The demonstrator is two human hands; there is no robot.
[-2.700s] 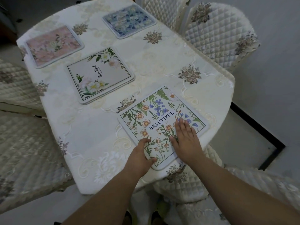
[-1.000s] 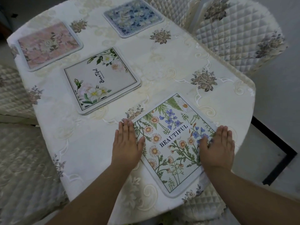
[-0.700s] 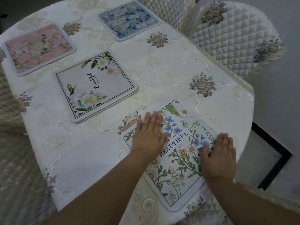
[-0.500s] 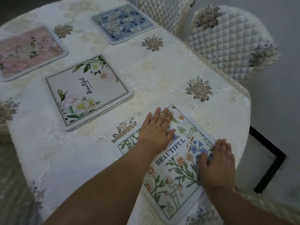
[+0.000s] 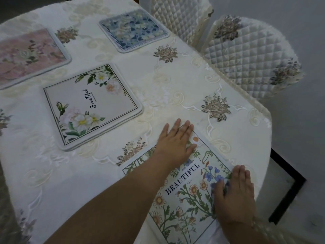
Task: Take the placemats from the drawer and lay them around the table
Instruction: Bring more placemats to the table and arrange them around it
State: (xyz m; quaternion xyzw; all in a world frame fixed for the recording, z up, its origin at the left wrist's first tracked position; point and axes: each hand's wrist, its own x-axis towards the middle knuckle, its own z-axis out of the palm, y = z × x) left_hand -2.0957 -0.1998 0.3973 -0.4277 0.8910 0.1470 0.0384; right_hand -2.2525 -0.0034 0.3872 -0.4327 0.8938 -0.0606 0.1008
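A square white placemat printed with wildflowers and the word BEAUTIFUL [image 5: 184, 187] lies flat at the counter's [image 5: 175, 95] six o'clock edge. The left grip [image 5: 175, 140] rests released, fingers straight, on its far corner; the right grip [image 5: 235, 192] lies flat, released, on its three o'clock edge. At ten o'clock sits a grey square placemat with white blossoms [image 5: 91, 106], beyond it a pink floral placemat [image 5: 29, 55], and at twelve a blue floral placemat [image 5: 133, 29]. Two quilted cream chairs [image 5: 249, 55] stand at two o'clock.

A single head-worn camera looks steeply down, close over the table [image 5: 193, 81].
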